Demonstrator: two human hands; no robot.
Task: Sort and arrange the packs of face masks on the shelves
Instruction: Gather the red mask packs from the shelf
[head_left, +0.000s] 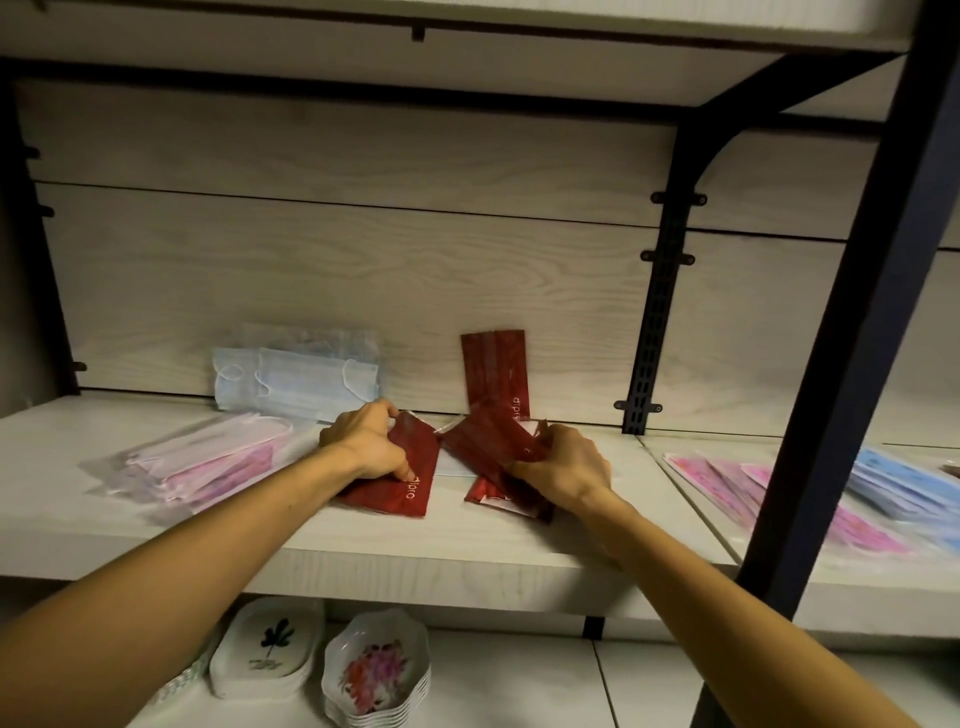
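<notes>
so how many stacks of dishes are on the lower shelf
2. A stack of white plates with a leaf print sits at lower left, and a stack of floral bowls stands just right of it. More may be hidden under the mask shelf.

dark red packs (410, 478) with pale lettering, more red ones (496, 374) standing at the back. pale blue masks (306, 382), a soft pink stack (208, 462). off right, pink patterned packs (737, 488) and blue ones (898, 483). light wood-grain shelf (363, 551), black frame (852, 332). below, white dishes: a dark leaf motif (270, 644), a pink-red floral one (376, 670).
</notes>
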